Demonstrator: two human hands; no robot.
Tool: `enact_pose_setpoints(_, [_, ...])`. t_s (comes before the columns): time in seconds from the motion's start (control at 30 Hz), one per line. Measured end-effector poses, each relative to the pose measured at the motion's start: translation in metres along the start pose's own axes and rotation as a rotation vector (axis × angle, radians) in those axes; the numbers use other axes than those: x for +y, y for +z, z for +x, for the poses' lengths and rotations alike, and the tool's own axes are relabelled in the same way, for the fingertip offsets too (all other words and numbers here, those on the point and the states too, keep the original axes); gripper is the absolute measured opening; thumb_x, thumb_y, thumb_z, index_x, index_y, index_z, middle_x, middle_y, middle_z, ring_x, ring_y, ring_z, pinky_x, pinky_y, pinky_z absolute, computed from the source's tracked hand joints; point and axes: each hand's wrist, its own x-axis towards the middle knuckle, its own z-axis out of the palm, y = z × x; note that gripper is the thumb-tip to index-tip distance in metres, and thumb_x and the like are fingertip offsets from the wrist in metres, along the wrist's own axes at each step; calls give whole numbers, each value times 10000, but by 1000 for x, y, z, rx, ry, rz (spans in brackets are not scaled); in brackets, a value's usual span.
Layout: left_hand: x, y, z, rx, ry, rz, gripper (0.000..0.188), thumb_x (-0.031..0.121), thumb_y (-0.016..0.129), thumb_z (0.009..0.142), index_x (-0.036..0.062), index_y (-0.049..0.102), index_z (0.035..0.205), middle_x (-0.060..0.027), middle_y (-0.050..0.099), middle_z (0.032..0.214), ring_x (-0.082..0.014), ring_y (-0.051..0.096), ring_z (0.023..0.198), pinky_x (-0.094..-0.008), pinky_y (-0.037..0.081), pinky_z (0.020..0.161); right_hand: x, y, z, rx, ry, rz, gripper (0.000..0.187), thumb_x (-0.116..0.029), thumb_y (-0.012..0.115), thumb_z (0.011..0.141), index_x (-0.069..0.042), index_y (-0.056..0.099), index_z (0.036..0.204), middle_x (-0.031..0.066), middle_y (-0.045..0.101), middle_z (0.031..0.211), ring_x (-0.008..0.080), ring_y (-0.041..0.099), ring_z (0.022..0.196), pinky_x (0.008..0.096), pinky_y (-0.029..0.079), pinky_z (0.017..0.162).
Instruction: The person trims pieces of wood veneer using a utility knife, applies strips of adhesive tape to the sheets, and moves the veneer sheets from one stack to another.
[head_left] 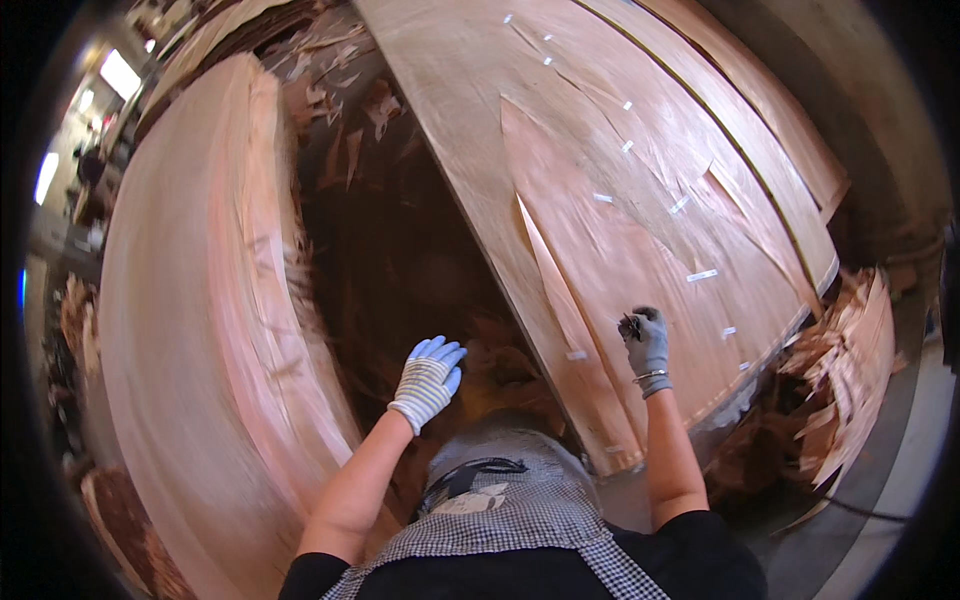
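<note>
My left hand (430,382), in a striped glove with blue fingers, hovers over the dark gap between two stacks of wood veneer. Its fingers are stretched out and it holds nothing. My right hand (648,345), in a grey glove, is above the near part of the right veneer stack (590,130). Its fingers are curled round a small dark object (628,327) whose kind I cannot make out. To the left of that hand, a long split with a lifted, pointed strip of veneer (552,275) runs along the top sheet. Short white tape pieces (702,275) dot the sheet.
A tall curved stack of veneer (190,270) stands on the left. Scraps of torn veneer (375,105) lie at the gap's far end. More broken veneer (850,370) is heaped beyond the right stack's near corner. A dark cable (865,512) runs along the floor at the right.
</note>
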Motion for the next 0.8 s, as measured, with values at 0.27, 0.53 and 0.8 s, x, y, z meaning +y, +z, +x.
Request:
enact_pose_setpoints(0.27, [-106,-46,90,-226,-98,-111,390,220,558,866,75,596,1226,-149,597,1250,-334,507,1214,-447,362,1060,-111,69,116,-346,633,699,155,-111,601,876,-15,631,994,93,708,866,180,678,752,319,530,666])
enact_pose_setpoints(0.53, [-213,-79,202,-485,-89,-152,589,327,568,861,71,457,1380,-164,443,1433,-368,376,1338,-448,291,1116,-164,123,225,-213,955,1025,142,-122,596,909,-31,604,1018,75,685,796,121,627,627,250,403,448])
enact_pose_setpoints(0.8, [-276,-64,480,-175,240,52,593,276,580,844,98,440,1392,-151,397,1461,-328,345,1358,-480,214,1139,-173,227,352,19,1175,1033,206,-144,605,912,4,590,1054,105,694,864,159,655,591,245,429,425])
